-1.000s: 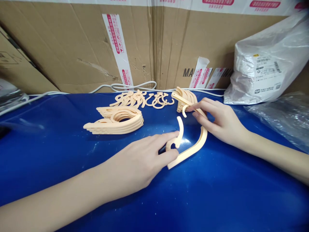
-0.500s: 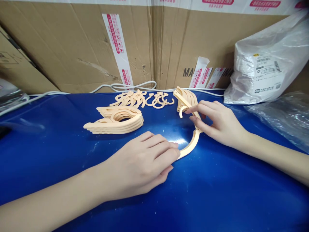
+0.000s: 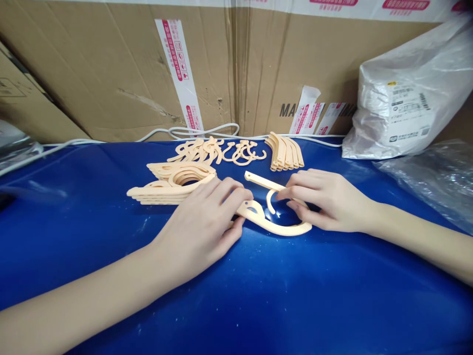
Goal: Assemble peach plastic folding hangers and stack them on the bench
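Pinching, between the fingers of the left hand (image 3: 210, 217), the left end of a curved cream piece (image 3: 284, 230), just right of the stack (image 3: 158, 191) of similar pieces. Partly covering that stack's right end with the same hand; no telling whether in contact. Pinching, between thumb and curled fingers of the right hand (image 3: 290, 198), a narrow straight bar (image 3: 263, 182), farther right of the stack, with a small curved hook (image 3: 270, 204) at its near side. Unclear, under the right hand, whether joined to the curved cream piece or only beside it.

Right behind the stack, on the blue worktop (image 3: 236, 305), a loose heap of small parts (image 3: 210, 148); to the right of that, some ring-shaped hooks (image 3: 242, 163). Well right of the stack and farther back, a row of upright curved arms (image 3: 286, 153). Behind the stack, beyond the heap, a white cable (image 3: 79, 142) and cardboard (image 3: 129, 59). At the far right of the stack, a labelled plastic bag (image 3: 377, 84).
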Motion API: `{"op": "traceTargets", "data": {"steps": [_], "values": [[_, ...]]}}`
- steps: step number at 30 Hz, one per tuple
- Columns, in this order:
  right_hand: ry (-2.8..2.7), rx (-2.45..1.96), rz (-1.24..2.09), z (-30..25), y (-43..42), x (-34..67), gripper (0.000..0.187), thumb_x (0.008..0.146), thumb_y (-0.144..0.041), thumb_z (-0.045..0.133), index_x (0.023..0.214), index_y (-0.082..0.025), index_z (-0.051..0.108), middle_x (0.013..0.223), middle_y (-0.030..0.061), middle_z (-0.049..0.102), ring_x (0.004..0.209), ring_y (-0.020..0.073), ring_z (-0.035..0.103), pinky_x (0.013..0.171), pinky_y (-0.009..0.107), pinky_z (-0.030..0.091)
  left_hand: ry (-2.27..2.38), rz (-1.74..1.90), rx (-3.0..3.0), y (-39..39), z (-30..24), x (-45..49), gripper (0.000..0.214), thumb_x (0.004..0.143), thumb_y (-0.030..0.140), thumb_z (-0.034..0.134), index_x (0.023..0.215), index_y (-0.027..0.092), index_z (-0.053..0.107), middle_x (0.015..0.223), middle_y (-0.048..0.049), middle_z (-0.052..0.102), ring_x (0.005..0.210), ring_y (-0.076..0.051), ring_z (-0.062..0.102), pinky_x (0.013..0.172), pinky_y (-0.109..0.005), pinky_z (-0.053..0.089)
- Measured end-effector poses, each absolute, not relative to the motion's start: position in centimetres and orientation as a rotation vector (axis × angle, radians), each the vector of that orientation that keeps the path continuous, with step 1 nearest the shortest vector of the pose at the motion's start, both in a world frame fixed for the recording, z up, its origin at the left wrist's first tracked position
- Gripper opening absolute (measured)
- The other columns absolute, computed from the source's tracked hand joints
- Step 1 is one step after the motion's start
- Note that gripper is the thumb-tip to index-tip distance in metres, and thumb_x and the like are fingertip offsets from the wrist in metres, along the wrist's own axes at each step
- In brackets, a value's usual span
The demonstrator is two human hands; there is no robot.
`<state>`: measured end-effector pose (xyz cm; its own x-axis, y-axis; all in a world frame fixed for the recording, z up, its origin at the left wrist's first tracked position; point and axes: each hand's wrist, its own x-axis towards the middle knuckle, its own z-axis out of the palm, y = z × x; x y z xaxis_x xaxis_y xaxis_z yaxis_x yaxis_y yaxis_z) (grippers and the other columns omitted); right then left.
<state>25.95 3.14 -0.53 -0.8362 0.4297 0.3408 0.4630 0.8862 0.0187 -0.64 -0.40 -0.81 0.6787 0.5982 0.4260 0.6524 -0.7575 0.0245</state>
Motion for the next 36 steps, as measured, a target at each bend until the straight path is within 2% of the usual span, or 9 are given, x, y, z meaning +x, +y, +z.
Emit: {"op": "traceTargets", "data": {"steps": [4, 7, 10, 16, 22, 29, 31, 33, 36], "values": [[-2.719, -0.583, -0.215, -0.4, 2.7, 25.7, 0.023, 0.094, -0.019, 0.044, 0.101, -0.014, 0.066, 0.081, 0.0059, 0.060, 0.067, 0.0160, 0.050, 0.062, 0.030, 0.040, -1.014, -0.653, -2.624, -0.4, -0.7, -0.9, 0.015, 0.088, 0.014, 0.053, 0.103, 0.016, 0.054, 0.097, -0.0065, 0.058, 0.091, -0.025, 0.055, 0.078, -0.037, 0.044], [-2.709, -0.562, -0.270, -0.3, 2.5, 25.6, 0.023, 0.093, -0.019, 0.045, 0.101, -0.013, 0.066, 0.080, 0.0062, 0.061, 0.068, 0.0167, 0.051, 0.062, 0.030, 0.040, -1.058, -0.681, -2.592, -0.6, -0.4, -1.0, 0.008, 0.086, 0.012, 0.054, 0.089, 0.018, 0.050, 0.083, -0.0017, 0.056, 0.078, -0.021, 0.053, 0.068, -0.033, 0.041], [-2.690, -0.552, -0.314, -0.3, 2.3, 25.5, 0.022, 0.092, -0.020, 0.047, 0.102, -0.014, 0.065, 0.080, 0.0058, 0.061, 0.067, 0.0166, 0.051, 0.061, 0.030, 0.040, -1.136, -0.689, -2.601, -0.7, -0.3, -0.9, 0.017, 0.083, 0.009, 0.053, 0.078, 0.020, 0.042, 0.071, 0.0030, 0.049, 0.065, -0.017, 0.049, 0.059, -0.030, 0.035], [-2.682, -0.547, -0.322, -0.3, 2.0, 25.3, 0.021, 0.093, -0.024, 0.048, 0.102, -0.016, 0.065, 0.079, 0.0051, 0.061, 0.066, 0.0161, 0.052, 0.060, 0.030, 0.038, -1.176, -0.677, -2.631, -0.8, -0.1, -0.7, 0.020, 0.088, 0.011, 0.047, 0.071, 0.020, 0.041, 0.069, 0.0029, 0.051, 0.066, -0.015, 0.051, 0.062, -0.029, 0.035], [-2.687, -0.527, -0.268, -0.5, 1.4, 24.9, 0.020, 0.093, -0.026, 0.050, 0.104, -0.016, 0.064, 0.078, 0.0045, 0.061, 0.067, 0.0167, 0.053, 0.061, 0.030, 0.037, -1.143, -0.708, -2.593, -0.9, -0.2, -1.0, 0.020, 0.090, 0.014, 0.046, 0.071, 0.020, 0.045, 0.062, 0.0040, 0.051, 0.060, -0.014, 0.049, 0.062, -0.030, 0.034], [-2.636, -0.546, -0.045, -0.1, 0.7, 24.4, 0.033, 0.093, -0.042, 0.053, 0.109, -0.015, 0.063, 0.084, 0.0055, 0.065, 0.068, 0.0172, 0.054, 0.062, 0.031, 0.039, -1.232, -0.806, -2.706, -1.2, 0.1, -0.4, 0.012, 0.093, 0.023, 0.041, 0.097, 0.019, 0.052, 0.089, -0.0026, 0.062, 0.082, -0.020, 0.056, 0.072, -0.035, 0.041], [-2.649, -0.529, 0.010, -0.1, 0.5, 24.2, 0.038, 0.095, -0.043, 0.050, 0.117, -0.014, 0.060, 0.091, 0.0072, 0.068, 0.075, 0.0185, 0.057, 0.066, 0.033, 0.042, -1.281, -0.831, -2.705, -1.0, 0.2, -0.3, 0.018, 0.090, 0.034, 0.049, 0.099, 0.019, 0.051, 0.093, -0.0040, 0.061, 0.086, -0.022, 0.056, 0.074, -0.037, 0.043], [-2.685, -0.499, 0.055, -0.1, 0.3, 23.9, 0.043, 0.097, -0.039, 0.045, 0.129, -0.012, 0.054, 0.109, 0.0106, 0.068, 0.094, 0.0208, 0.060, 0.078, 0.035, 0.045, -1.345, -0.837, -2.681, -0.7, 0.1, -0.3, 0.029, 0.083, 0.040, 0.059, 0.101, 0.018, 0.050, 0.095, -0.0049, 0.061, 0.089, -0.024, 0.057, 0.075, -0.038, 0.045], [-2.766, -0.465, 0.113, -0.4, 0.3, 23.3, 0.050, 0.099, -0.032, 0.041, 0.144, -0.010, 0.039, 0.138, 0.0129, 0.056, 0.127, 0.0210, 0.047, 0.099, 0.038, 0.039, -1.404, -0.795, -2.666, -0.1, 0.0, -0.5, 0.026, 0.081, 0.033, 0.059, 0.101, 0.019, 0.050, 0.095, -0.0055, 0.060, 0.088, -0.025, 0.058, 0.074, -0.039, 0.045]]}}
